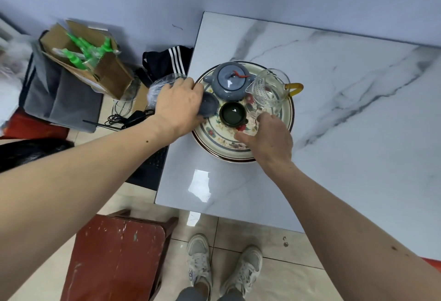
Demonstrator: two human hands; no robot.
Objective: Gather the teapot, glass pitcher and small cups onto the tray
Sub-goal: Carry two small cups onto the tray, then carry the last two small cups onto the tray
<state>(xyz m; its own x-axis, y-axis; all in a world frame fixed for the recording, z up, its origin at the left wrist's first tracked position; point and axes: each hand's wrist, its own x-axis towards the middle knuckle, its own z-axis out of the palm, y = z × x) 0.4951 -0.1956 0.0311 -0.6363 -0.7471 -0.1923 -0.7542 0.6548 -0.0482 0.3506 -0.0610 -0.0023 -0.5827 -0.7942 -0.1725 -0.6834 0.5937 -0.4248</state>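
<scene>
Head camera looks down on a marble table (334, 109) with a round flowered tray (219, 142) near its left edge. On the tray stand the blue teapot (229, 83) at the back and the glass pitcher (268, 93) just to its right, its amber handle (294, 88) pointing away from the person's body side. A dark cup (232, 113) sits in the middle, in front of the teapot. The left hand (177, 107) has its fingers closed around a grey cup (210, 105), which is over the tray's left rim, just beside the dark cup; I cannot tell whether its base is already resting on the tray. The right hand (268, 138) reaches in at the foot of the pitcher with fingers curled down; what they hold, if anything, is hidden, and a small glass object may be under them, though that is unclear. The step in hand looks like setting the grey cup down, and the task seems close to done. To do it well, lower the cup straight onto the bare patch left of the dark cup, keep it clear of the teapot's spout, and let go only once it sits flat inside the rim, well away from the table edge.
</scene>
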